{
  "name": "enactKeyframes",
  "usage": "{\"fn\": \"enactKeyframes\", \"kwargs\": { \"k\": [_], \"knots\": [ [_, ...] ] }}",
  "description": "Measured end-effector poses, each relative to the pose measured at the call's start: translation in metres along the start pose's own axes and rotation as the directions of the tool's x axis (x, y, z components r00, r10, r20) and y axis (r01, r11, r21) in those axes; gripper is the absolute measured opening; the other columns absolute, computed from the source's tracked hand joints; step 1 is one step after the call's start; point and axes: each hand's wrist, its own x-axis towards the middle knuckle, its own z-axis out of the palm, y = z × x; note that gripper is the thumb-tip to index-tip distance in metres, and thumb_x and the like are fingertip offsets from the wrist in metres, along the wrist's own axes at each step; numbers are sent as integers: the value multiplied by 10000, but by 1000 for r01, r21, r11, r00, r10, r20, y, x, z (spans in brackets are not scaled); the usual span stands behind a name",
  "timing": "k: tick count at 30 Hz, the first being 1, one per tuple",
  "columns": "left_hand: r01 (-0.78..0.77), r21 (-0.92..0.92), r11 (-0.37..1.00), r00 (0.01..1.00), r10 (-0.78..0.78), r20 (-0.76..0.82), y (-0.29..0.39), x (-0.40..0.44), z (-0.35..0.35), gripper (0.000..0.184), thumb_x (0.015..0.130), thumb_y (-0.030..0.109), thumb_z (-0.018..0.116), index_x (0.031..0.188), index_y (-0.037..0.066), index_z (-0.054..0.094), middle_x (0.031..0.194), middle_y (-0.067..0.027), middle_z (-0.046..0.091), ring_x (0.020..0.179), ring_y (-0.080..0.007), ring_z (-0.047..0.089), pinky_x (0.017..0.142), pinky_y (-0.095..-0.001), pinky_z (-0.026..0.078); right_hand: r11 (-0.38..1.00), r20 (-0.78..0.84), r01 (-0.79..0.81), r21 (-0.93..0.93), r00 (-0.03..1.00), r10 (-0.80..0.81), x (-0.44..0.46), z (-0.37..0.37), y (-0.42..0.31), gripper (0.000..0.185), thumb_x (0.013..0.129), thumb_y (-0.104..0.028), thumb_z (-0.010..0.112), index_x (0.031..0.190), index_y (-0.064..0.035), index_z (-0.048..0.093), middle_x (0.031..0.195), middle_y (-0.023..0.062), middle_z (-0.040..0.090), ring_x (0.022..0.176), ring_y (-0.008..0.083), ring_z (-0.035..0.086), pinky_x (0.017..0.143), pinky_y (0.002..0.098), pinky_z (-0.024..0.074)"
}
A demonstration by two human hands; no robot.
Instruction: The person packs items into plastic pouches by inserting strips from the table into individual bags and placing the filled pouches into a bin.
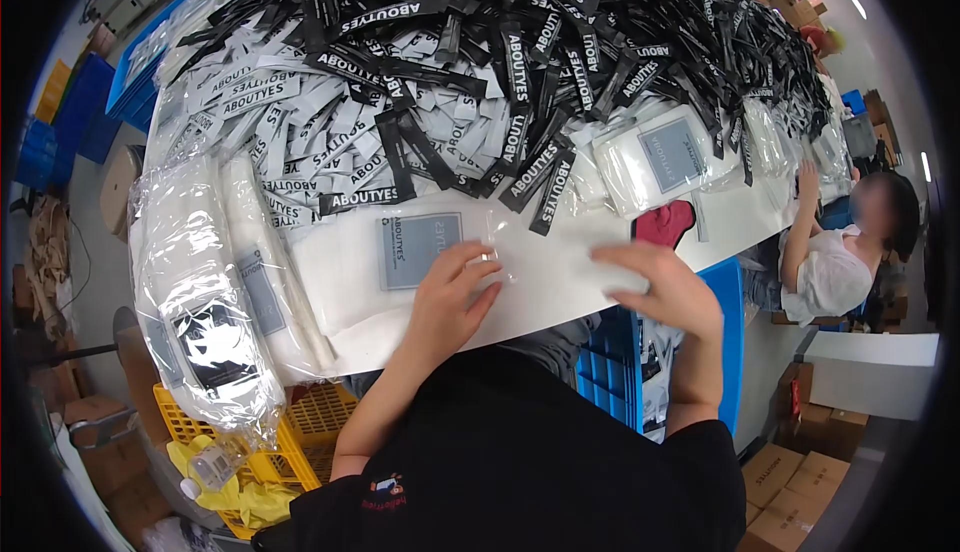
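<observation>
My left hand [452, 297] rests at the right end of a flat stack of clear plastic bags [350, 277], fingers bent with a gap to the thumb. Whether it pinches the bag's edge is hard to tell. A grey printed label [420, 250] shows on that stack. My right hand [655, 287], slightly blurred, hovers over the table's front edge with its fingers apart and nothing in them. Beyond it lies a dark pink cloth piece [664, 224]. Behind both hands spreads a heap of black packets [517, 67] and white packets [255, 94] marked ABOUTYES.
Wrapped white bundles [195, 282] lie at the table's left end, and another labelled bundle [665, 160] at the back right. Below are a yellow crate [322, 412] and a blue crate [725, 352]. A person [835, 262] is at the right, near cardboard boxes [800, 487].
</observation>
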Motion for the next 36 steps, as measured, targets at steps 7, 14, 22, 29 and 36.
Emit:
{"fn": "enactKeyframes", "kwargs": {
  "k": [7, 14, 22, 29, 36],
  "knots": [
    [-73, 233, 970, 995, 56, 78, -22, -6, 2, 392, 712, 115, 738, 1075, 30, 619, 1272, -124, 531, 1226, -285, 468, 992, -407, 387, 863, -460, 131, -488, 802, -382, 143, 62, 34, 303, 745, -58, 664, 1047, -76, 639, 1105, 101, 616, 1190, 249, 487, 993, 418, 330],
    [82, -16, 997, 982, -83, -170, -45, -23, -10, 270, 816, 69, 623, 1081, 18, 612, 1098, -130, 629, 1050, -315, 586, 928, -406, 452, 842, -403, 429, -327, 742, -535, 185, 47, 61, 203, 771, -127, 667, 957, -48, 650, 996, 64, 650, 1141, 224, 514, 968, 419, 314],
    [-3, 75, 997, 983, 16, -181, -37, -13, -11, 246, 831, 44, 592, 1074, 16, 615, 1057, -132, 635, 1028, -316, 594, 933, -412, 454, 727, -144, 329, -603, 852, -504, 200, 32, 61, 494, 671, -29, 663, 1151, -85, 561, 1057, 30, 614, 1055, 159, 524, 908, 376, 327],
    [253, -61, 965, 937, -260, -234, -38, -22, -7, 275, 842, 22, 557, 1115, 10, 586, 967, -151, 640, 868, -303, 628, 800, -351, 488, 752, -401, 453, -478, 649, -646, 206, 31, 69, 368, 683, 26, 647, 1033, -88, 632, 951, 11, 649, 796, 176, 558, 819, 336, 359],
    [223, -123, 967, 874, -254, -414, -30, -6, -24, 158, 827, 26, 545, 979, -13, 567, 771, -143, 629, 567, -222, 586, 551, -312, 458, 365, -923, 849, 382, 372, 100, 120, 58, -10, 119, 918, -50, 541, 1018, 15, 537, 651, 43, 565, 524, 92, 474, 523, 241, 453]
  ]
}}
